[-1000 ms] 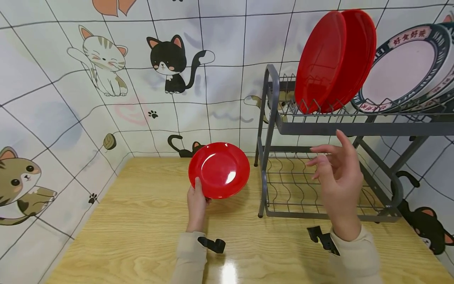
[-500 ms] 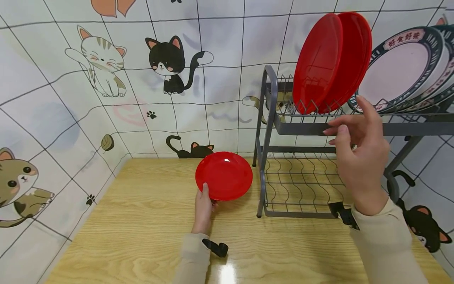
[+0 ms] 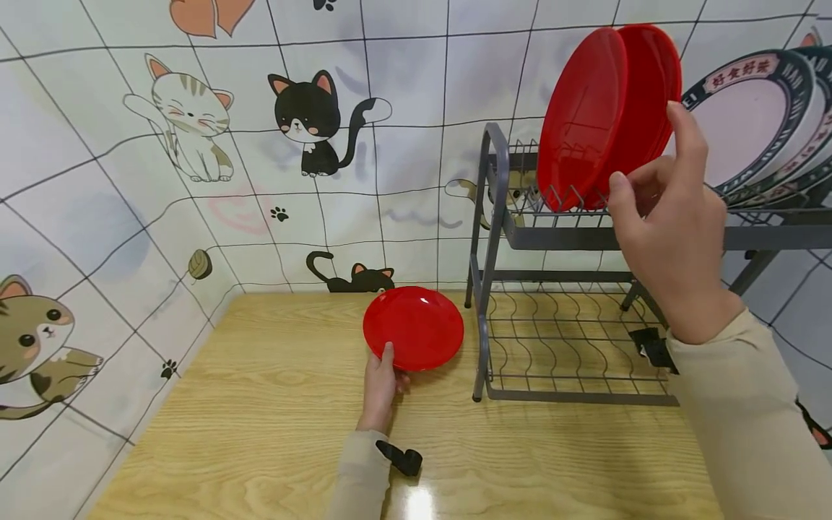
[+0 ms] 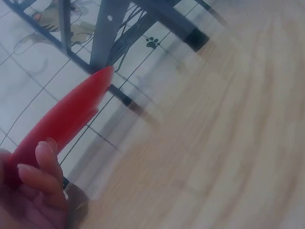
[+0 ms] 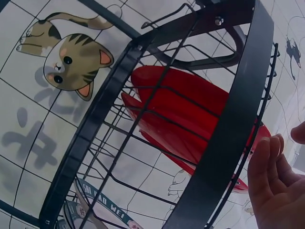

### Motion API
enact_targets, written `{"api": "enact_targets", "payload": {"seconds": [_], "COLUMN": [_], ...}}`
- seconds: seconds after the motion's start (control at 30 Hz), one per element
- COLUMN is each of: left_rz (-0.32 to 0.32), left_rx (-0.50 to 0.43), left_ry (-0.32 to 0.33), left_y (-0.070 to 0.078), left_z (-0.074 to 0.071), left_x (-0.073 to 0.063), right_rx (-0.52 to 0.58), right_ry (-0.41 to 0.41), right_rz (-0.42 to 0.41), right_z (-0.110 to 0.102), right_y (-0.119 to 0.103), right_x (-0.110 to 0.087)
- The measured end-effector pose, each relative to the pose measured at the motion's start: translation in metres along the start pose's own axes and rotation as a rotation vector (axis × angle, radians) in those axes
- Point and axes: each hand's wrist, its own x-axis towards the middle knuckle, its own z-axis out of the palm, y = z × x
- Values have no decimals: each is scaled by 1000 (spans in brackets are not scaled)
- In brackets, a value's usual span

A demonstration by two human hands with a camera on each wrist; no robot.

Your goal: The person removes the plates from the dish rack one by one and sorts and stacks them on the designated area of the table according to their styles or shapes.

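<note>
A small red plate point(image 3: 416, 328) is in my left hand point(image 3: 383, 386), gripped at its near left rim, thumb on top and fingers beneath. In the left wrist view this plate point(image 4: 71, 114) shows nearly edge-on above the table, fingers point(image 4: 45, 174) under it. On the rack's upper tier red plates point(image 3: 581, 123) stand on edge, leaning together. My right hand point(image 3: 679, 224) is raised at their near right side, index finger up and thumb apart. From below, the right wrist view shows its fingertips point(image 5: 274, 143) close by the rims of the red plates point(image 5: 183, 102), beyond the rack's bar.
A grey two-tier dish rack point(image 3: 572, 237) stands on the wooden table point(image 3: 260, 404) against the tiled wall. Patterned white plates point(image 3: 747, 130) with dark green rims lean on its upper tier at right. Its lower wire shelf point(image 3: 552, 336) is beside the left hand's plate.
My right hand has risen from in front of the lower tier to the red plates on the upper tier. My left hand has shifted slightly right and down, its plate tilting flatter.
</note>
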Motion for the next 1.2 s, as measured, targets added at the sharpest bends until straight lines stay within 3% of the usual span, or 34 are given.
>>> {"api": "enact_targets", "payload": {"seconds": [0.13, 0.4, 0.67, 0.8, 1.0, 1.1, 1.2], "left_rz": [-10, -17, -26, -19, -15, -19, -14], "left_rx": [29, 26, 27, 42, 37, 36, 65], "left_ry": [3, -7, -34, -71, -179, -185, -172], "left_y": [-1, -3, -3, -1, 13, 17, 11], "left_z": [-1, 0, -2, -2, -2, -3, -4], "left_x": [4, 7, 7, 6, 0, -2, 2], "right_rx": [-31, -49, -128, -157, -224, -234, -239], "right_ry": [-18, -129, -166, -207, -252, -270, -269], "right_rz": [-8, 114, 137, 188, 209, 219, 237], "right_z": [2, 11, 15, 18, 17, 19, 21], "right_y": [-1, -9, -10, -10, -11, -12, -12], "right_x": [8, 23, 33, 35, 38, 38, 36]}}
